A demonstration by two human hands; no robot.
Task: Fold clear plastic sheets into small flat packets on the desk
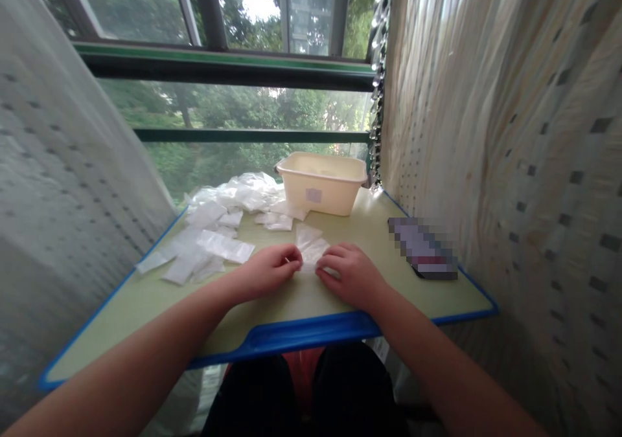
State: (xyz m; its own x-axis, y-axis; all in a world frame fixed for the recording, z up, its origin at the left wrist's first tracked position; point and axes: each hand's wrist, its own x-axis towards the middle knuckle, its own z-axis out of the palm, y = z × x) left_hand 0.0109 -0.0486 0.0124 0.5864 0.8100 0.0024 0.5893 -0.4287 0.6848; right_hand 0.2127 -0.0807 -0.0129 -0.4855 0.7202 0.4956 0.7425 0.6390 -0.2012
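Note:
My left hand (269, 270) and my right hand (350, 274) rest side by side on a pale green table (389, 230) with a blue rim. Both hands are curled and pinch a small clear plastic bag (311, 252) lying between them. A second clear bag (306, 233) lies just beyond it. Behind that stands a cream plastic tub (321, 182) with a small label on its front.
Several clear bags are scattered in a heap (218, 226) at the back left of the table. A dark flat object (424, 248), blurred out, lies at the right edge. Curtains hang close on both sides, and a window with a railing is behind the table.

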